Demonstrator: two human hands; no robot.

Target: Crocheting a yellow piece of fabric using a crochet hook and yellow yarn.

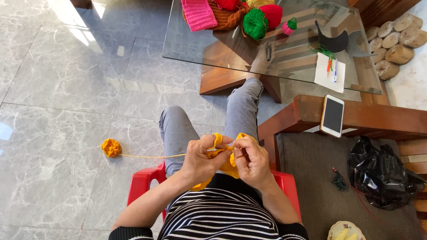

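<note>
Yellow knitting (227, 163), held over my lap, both hands closed on it.
My left hand (203, 159) pinches the fabric; my right hand (251, 161) grips the hook. Best kept taut: strand runs to yarn ball (111, 147) on floor.

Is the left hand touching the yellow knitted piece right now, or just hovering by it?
Touching. The head view shows the left hand with its fingers closed around the yellow knitted piece, pinching it against the right hand; no gap shows between them.
</note>
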